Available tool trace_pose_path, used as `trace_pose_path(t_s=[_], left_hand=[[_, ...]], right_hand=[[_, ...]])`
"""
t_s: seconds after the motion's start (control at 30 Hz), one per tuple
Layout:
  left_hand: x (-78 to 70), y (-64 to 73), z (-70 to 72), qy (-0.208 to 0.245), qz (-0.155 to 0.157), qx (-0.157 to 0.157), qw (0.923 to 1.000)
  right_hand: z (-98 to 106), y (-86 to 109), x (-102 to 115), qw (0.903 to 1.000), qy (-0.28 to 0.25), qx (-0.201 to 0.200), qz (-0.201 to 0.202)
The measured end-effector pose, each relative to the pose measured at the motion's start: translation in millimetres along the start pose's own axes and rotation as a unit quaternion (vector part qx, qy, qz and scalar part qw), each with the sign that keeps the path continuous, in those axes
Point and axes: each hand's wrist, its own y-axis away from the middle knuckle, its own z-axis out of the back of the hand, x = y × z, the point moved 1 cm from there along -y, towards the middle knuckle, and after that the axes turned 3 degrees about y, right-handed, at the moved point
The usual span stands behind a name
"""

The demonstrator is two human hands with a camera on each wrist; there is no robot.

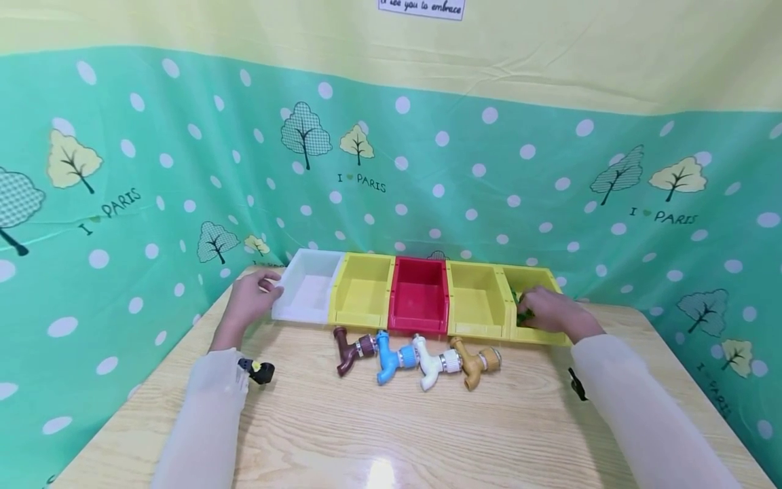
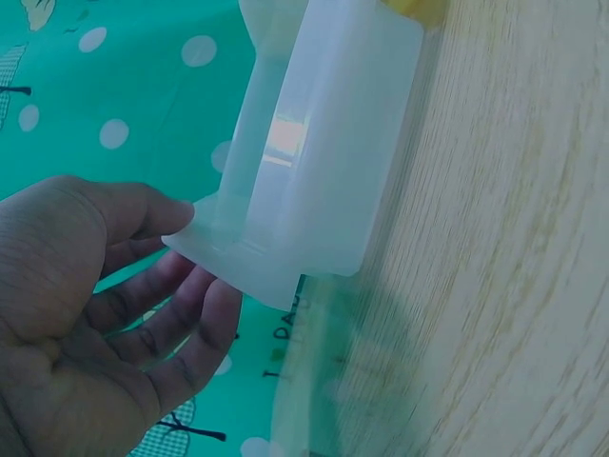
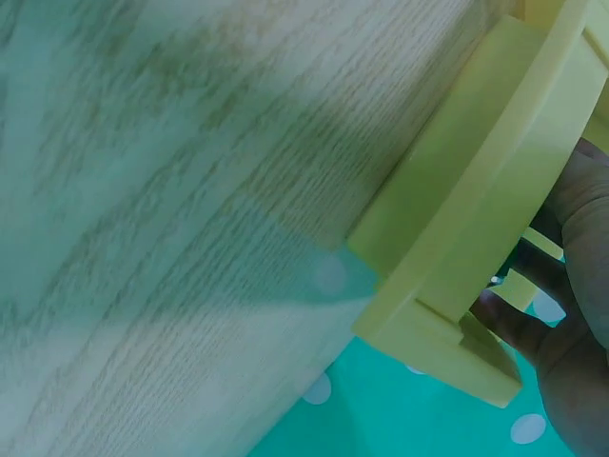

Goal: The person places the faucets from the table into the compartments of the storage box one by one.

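At the left end of the row of bins, my left hand point(image 1: 249, 299) pinches the outer edge of the white bin point(image 1: 308, 284). The left wrist view has the thumb on top of that thin translucent rim point(image 2: 238, 248) and the fingers beneath. My right hand point(image 1: 552, 311) reaches down into the rightmost yellow bin point(image 1: 530, 275). Its fingers are curled about a green object point(image 1: 520, 314), mostly hidden by the hand. In the right wrist view the bin's yellow wall point(image 3: 495, 190) covers much of the grasp. A brown tap point(image 1: 349, 350), blue tap point(image 1: 394, 356), white tap point(image 1: 435, 361) and ochre tap point(image 1: 475, 362) lie in front of the bins.
Between the end bins stand a yellow bin point(image 1: 363, 288), a red bin point(image 1: 419, 295) and another yellow bin point(image 1: 478, 297), joined in one row. They sit on a wood-grain table point(image 1: 391, 421). A green patterned curtain point(image 1: 427, 170) hangs close behind and along both sides.
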Motion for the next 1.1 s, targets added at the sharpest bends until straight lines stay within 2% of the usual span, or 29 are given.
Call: trace_pose_path(t_s=[0.13,0.37,0.43,0.63,0.8,0.97,1.1], left_hand=[[1.2,-0.7,-0.4,-0.001,-0.001,0.0,1.0],[1.8,0.2,0.6,0.004,0.002,-0.001,1.0],[2.3,-0.2,0.5,0.004,0.001,0.0,1.0],[2.1,-1.4,0.3,0.009,0.005,0.001,0.9999],[1.9,-0.6,0.7,0.01,0.013,0.008,0.9998],[-0.2,0.6,1.2,0.015,0.018,0.012,0.9997],[-1.3,0.7,1.7,0.017,0.023,0.014,0.9995]], right_hand=[[-1,-1.4,0,1.0,0.003,0.004,0.0],[-2,-1.7,1,0.9988,-0.018,0.034,-0.03],[-1,0.2,3,0.9991,-0.017,0.031,-0.024],[10,10.4,10,0.9999,-0.013,-0.009,-0.001],[21,20.5,20,0.9996,0.002,-0.029,0.0],[29,32.4,33,0.9978,0.034,-0.056,-0.004],[33,39.1,46,0.9937,0.077,-0.08,0.012]])
